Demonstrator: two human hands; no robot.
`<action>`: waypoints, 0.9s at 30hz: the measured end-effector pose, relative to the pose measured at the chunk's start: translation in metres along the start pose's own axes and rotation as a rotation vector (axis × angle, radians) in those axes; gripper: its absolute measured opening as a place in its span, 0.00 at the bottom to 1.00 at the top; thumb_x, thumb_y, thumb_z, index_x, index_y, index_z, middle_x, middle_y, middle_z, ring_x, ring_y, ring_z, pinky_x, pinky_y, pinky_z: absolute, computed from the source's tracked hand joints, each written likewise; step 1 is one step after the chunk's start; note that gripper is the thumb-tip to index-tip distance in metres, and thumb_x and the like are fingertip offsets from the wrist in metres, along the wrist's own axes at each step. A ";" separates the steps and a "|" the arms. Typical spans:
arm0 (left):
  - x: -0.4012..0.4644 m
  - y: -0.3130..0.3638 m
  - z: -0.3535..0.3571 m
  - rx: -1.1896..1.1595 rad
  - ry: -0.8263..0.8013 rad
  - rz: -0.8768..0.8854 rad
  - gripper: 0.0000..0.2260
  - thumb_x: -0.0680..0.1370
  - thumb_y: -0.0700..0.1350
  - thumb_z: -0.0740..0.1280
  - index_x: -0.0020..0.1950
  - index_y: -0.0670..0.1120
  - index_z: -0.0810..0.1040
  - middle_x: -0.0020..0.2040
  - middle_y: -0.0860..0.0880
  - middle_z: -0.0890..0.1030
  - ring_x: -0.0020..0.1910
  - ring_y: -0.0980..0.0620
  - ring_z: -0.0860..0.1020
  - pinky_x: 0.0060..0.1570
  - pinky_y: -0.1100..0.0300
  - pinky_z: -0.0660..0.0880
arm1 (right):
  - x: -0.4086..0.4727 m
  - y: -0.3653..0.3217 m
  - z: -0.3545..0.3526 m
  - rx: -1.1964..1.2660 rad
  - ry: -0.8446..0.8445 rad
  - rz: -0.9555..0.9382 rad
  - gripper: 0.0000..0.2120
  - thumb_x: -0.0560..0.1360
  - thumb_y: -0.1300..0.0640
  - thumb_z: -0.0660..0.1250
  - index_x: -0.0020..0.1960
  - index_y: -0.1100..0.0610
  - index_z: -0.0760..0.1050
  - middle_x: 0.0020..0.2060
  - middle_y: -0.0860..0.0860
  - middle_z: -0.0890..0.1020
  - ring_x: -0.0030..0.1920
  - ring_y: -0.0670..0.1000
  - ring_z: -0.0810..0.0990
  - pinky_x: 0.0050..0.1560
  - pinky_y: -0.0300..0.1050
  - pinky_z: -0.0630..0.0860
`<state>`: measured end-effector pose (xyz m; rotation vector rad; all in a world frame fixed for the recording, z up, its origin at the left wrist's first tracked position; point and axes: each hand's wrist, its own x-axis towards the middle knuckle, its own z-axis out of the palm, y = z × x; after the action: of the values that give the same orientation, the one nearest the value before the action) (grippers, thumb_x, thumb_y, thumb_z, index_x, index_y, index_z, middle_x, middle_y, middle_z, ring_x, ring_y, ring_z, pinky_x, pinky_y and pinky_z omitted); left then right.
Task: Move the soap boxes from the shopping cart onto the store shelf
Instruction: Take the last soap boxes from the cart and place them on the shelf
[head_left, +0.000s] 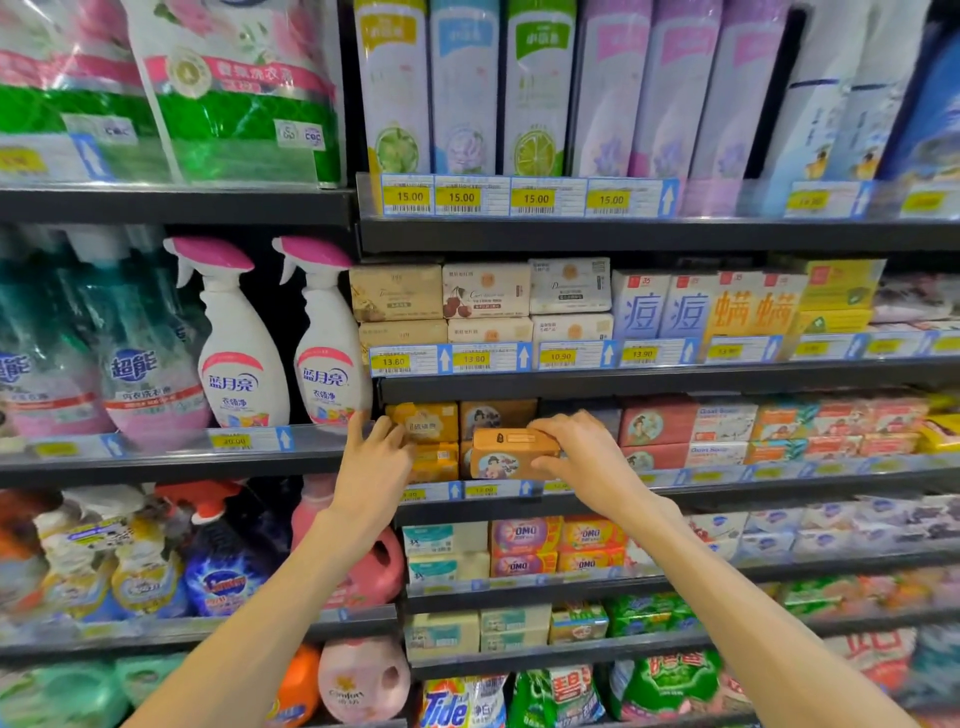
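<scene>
My right hand (582, 457) grips an orange-brown soap box (511, 454) with a figure printed on its front, holding it at the front edge of the store shelf (727, 480). A matching brown box (496, 415) stands behind it. To the left, my left hand (382, 449) rests with spread fingers against stacked yellow soap boxes (423, 423) and holds nothing. The shopping cart is out of view.
Red and white soap boxes (691, 431) fill the same shelf to the right. Pink-capped spray bottles (332, 338) stand on the left unit beside my left hand. Boxed soaps (485, 291) sit on the shelf above, OMO packs (558, 545) below.
</scene>
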<state>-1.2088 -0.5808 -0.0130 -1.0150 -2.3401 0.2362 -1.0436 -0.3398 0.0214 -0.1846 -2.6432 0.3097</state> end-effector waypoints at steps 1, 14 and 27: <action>0.000 0.000 0.001 -0.003 0.012 0.002 0.11 0.66 0.43 0.79 0.46 0.46 0.84 0.44 0.48 0.81 0.53 0.43 0.74 0.69 0.37 0.60 | 0.000 -0.001 0.001 -0.011 0.004 -0.007 0.17 0.74 0.50 0.73 0.62 0.46 0.76 0.50 0.44 0.81 0.49 0.49 0.71 0.52 0.49 0.71; -0.001 -0.001 0.009 -0.058 0.133 0.036 0.09 0.67 0.41 0.78 0.45 0.45 0.83 0.44 0.48 0.82 0.53 0.42 0.76 0.69 0.35 0.61 | 0.019 -0.021 0.026 -0.509 -0.094 -0.050 0.25 0.76 0.46 0.69 0.71 0.51 0.72 0.61 0.51 0.81 0.62 0.59 0.70 0.57 0.54 0.65; -0.001 0.001 0.010 -0.038 0.061 0.006 0.07 0.72 0.44 0.76 0.49 0.48 0.82 0.50 0.50 0.82 0.58 0.43 0.73 0.73 0.35 0.52 | 0.015 -0.029 0.059 -0.631 -0.084 0.017 0.21 0.60 0.57 0.82 0.51 0.56 0.81 0.51 0.57 0.82 0.54 0.61 0.78 0.52 0.58 0.75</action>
<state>-1.2131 -0.5799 -0.0224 -1.0332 -2.2949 0.1621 -1.0863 -0.3764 -0.0160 -0.3995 -2.7376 -0.5333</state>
